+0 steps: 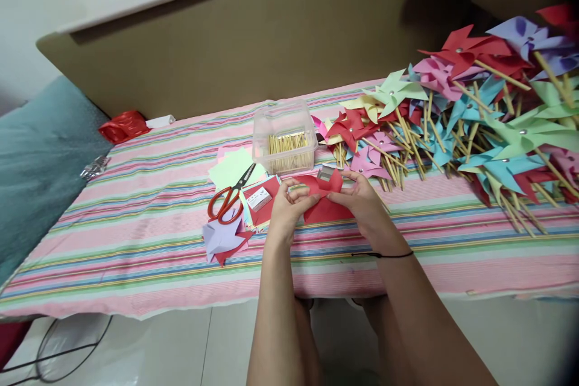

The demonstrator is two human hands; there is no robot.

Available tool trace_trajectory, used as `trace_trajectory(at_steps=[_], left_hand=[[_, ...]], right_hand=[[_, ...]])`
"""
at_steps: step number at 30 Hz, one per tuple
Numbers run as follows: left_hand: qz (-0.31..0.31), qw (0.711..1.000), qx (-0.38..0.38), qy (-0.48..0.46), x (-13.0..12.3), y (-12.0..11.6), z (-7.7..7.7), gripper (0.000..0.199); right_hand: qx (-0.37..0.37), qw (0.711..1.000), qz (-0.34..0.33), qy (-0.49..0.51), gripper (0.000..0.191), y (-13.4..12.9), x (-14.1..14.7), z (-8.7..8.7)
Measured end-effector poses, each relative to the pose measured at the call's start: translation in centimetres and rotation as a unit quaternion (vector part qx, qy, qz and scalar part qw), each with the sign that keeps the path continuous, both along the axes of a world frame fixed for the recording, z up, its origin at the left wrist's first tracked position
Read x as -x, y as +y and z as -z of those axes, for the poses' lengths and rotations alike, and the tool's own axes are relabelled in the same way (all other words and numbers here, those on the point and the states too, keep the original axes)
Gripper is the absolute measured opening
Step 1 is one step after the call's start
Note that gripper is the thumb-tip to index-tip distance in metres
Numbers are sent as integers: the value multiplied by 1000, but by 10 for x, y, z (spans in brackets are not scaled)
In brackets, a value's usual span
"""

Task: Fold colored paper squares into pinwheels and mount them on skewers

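A piece of red paper [326, 208] with its corners folded toward the middle is held between both hands above the striped cloth. My left hand [292, 205] pinches its left side, thumb near the centre. My right hand [357, 196] pinches the right side, and its thumb meets the folds near the centre too. Just left of my left hand, a small white box [259, 198] lies on a stack of coloured paper sheets [271, 214]. Scissors with orange handles [225, 202] rest beside the stack, partly over pale green paper [228, 170].
Behind the hands stands a clear plastic box [284, 160] of short sticks. Many finished paper pinwheels [434, 126] are piled at the right. Purple and red cut paper [222, 236] lies near the scissors. A red plastic bag [124, 126] sits far left, near a blue cushion [49, 163].
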State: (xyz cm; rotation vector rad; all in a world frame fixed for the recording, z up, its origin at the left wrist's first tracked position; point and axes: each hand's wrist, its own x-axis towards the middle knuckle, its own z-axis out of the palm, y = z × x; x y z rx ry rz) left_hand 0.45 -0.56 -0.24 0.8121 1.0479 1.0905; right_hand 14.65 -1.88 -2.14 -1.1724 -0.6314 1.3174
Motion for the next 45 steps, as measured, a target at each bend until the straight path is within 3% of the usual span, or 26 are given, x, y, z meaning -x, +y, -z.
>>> trace_trajectory(at_steps=[14, 21, 30, 37, 45], left_hand=[[-1, 1000, 13, 27, -1, -1, -1, 62], [12, 999, 12, 48, 11, 0, -5, 33], [25, 998, -20, 46, 7, 0, -1, 24], [31, 997, -57, 52, 3, -3, -7, 25], [16, 998, -23, 58, 1, -1, 2, 42]], right_hand=[[29, 999, -17, -31, 71, -1, -2, -1], [41, 998, 15, -47, 70, -1, -5, -4], [53, 997, 13, -51, 70, 0, -6, -8], [42, 998, 8, -48, 70, 0, -6, -5], [37, 997, -5, -65, 69, -1, -6, -1]])
